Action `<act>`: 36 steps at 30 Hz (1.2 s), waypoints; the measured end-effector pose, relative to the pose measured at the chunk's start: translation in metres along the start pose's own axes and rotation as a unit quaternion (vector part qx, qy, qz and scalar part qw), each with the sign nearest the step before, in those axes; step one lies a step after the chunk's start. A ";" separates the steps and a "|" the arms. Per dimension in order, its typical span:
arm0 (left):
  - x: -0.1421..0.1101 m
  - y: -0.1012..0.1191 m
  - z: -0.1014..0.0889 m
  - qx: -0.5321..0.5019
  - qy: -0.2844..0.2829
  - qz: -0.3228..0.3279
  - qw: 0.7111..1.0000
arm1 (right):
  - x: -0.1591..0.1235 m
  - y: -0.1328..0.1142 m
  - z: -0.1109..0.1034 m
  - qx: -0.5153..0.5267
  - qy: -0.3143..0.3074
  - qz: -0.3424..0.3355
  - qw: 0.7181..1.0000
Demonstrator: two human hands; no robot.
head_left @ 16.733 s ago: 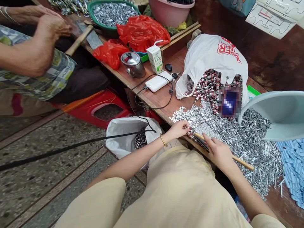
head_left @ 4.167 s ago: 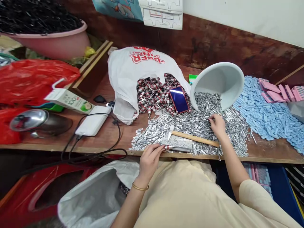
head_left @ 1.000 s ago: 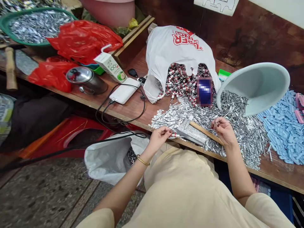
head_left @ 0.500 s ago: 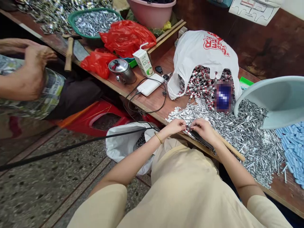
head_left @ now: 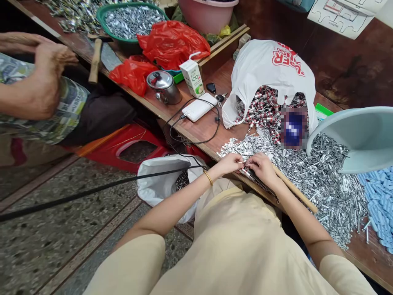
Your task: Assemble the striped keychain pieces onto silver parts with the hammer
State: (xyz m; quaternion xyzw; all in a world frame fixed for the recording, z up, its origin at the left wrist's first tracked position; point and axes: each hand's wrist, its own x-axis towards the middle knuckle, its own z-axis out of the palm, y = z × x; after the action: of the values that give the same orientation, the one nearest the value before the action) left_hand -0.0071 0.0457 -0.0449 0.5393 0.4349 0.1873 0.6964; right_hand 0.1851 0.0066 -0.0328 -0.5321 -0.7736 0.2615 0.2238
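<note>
Both hands work at one spot on the front edge of the desk (head_left: pixel 201 131). The left hand (head_left: pixel 229 164) has thumb and forefinger drawn together in a narrow pinch, apparently on the end of the small red-and-silver part (head_left: pixel 246 172). The right hand (head_left: pixel 263 169) curls inward with fingers bent; its tips meet the same spot, but whether they are closed on anything cannot be told (the contact is too small to resolve).

For good results, the left pinch should stay steady while the right fingertips make the fine adjustment. Resting the part on the desk edge should limit wobble. Light fingertip pressure is advisable, since so small a piece could turn or slip.

Position: the red-and-silver part lies at the fingertips of both hands, just below the gap between them, in line with the upper end of the dark bar (head_left: pixel 264 187). The wooden handle (head_left: pixel 296 189) runs beyond the right wrist, and the loose metal pieces (head_left: pixel 322 200) spread past it.
</note>
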 end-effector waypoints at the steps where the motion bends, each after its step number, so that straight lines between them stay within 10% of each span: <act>1: 0.000 0.001 0.000 -0.001 0.001 -0.002 1.000 | 0.000 0.001 0.002 -0.014 -0.001 -0.001 1.000; 23: -0.001 0.000 -0.002 0.043 0.005 0.026 0.999 | -0.012 -0.001 0.016 -0.042 0.069 0.006 0.997; 36: -0.003 0.000 -0.002 0.153 0.028 0.061 0.986 | -0.019 -0.019 -0.021 -0.197 0.018 0.003 0.980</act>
State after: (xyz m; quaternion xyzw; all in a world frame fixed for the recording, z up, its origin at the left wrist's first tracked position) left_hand -0.0104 0.0447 -0.0440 0.6593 0.4440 0.1760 0.5807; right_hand 0.1912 -0.0136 -0.0059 -0.5727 -0.8041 0.0951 0.1277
